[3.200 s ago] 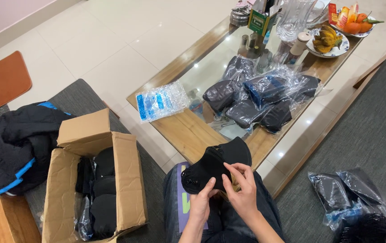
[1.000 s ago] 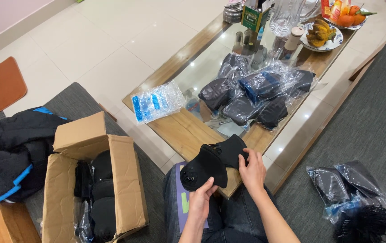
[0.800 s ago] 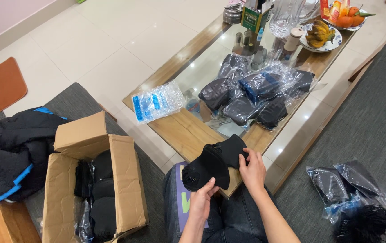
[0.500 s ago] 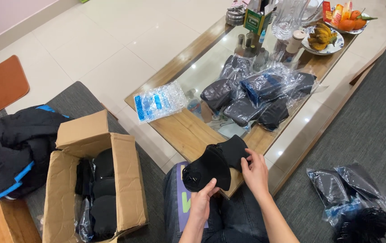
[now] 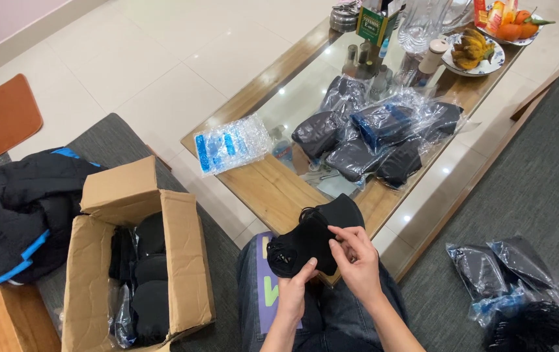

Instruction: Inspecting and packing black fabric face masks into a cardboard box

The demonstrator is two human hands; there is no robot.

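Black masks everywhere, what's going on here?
A seated person holds a stack of black face masks over their lap, left hand under it, right hand fingering its edge. Bagged masks lie on the glass-topped table; more fill an open cardboard box to their left.

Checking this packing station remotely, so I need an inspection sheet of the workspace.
Surface: glass-topped wooden table, crowded.
Job's things: black masks held in both hands.
Clutter: bagged masks, blue-and-clear packet, fruit plate, bottles.
Grippers: left hand under the masks; right hand pinching them.
Cables: nothing seen.
Surroundings: open cardboard box of dark packs, jacket, more bags on the grey seat.
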